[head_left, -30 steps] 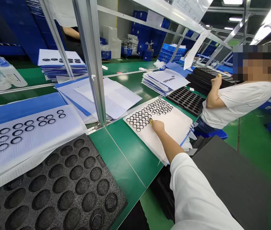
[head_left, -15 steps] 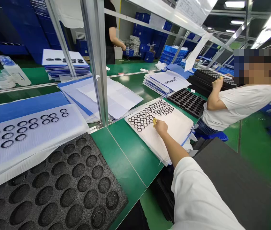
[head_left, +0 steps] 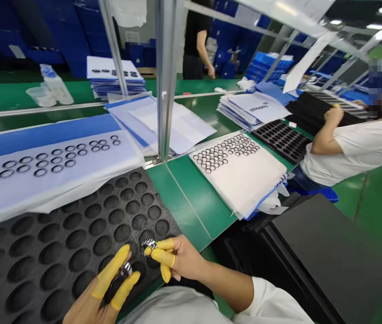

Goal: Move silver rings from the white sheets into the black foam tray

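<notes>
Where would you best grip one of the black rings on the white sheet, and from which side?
Pinch a black ring on the white sheet by its outer rim from above, starting at the cluster's edge: the rings lie flat and close together, leaving the top most open.

The green table [head_left: 187, 202] carries a black foam tray [head_left: 69, 252], a white sheet stack [head_left: 244, 184], a second dimpled black tray [head_left: 281, 140] and stacked papers [head_left: 253, 110]

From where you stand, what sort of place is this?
Probably a factory production line: a long green workbench, a black foam tray, sheets of black rings, and yellow finger cots.
</notes>
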The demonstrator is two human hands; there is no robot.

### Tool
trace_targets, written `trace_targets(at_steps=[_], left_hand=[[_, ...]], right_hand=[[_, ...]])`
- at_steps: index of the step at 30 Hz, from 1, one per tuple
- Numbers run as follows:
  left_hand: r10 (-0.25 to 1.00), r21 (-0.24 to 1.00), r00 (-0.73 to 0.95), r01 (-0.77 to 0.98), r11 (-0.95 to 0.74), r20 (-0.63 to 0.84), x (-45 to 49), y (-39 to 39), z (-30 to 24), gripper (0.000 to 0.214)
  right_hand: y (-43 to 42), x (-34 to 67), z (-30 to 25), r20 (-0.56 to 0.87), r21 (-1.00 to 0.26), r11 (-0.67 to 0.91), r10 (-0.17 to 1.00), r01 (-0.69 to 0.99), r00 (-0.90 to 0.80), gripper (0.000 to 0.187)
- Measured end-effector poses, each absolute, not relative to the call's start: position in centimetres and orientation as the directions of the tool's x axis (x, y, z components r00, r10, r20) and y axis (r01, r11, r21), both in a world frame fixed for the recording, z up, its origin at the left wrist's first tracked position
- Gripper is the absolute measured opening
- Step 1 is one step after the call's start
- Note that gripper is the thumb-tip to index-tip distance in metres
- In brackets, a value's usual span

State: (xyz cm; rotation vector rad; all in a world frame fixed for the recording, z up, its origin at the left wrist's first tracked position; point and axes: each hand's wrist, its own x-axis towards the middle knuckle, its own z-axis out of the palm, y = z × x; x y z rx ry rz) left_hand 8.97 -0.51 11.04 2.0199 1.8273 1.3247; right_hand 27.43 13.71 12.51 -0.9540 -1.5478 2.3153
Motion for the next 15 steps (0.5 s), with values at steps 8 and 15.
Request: trace_targets(at_steps=[8,15], left_hand=[[0.801,0.631,-0.246,0.749,-0.201,0.546,9.5,-0.6,15.3,0.049],[0.808,0.658,-0.223,0.711,-0.248,0.545,8.8,-2.3,15.5,0.058]], right_hand=[[10.7,24.4,15.5,-0.38,-0.8,-0.584,0.321,0.135,-0.867,0.051],[10.5,24.1,17.2,-0.336,-0.835,-0.519,0.218,0.183,-0.916,0.05]])
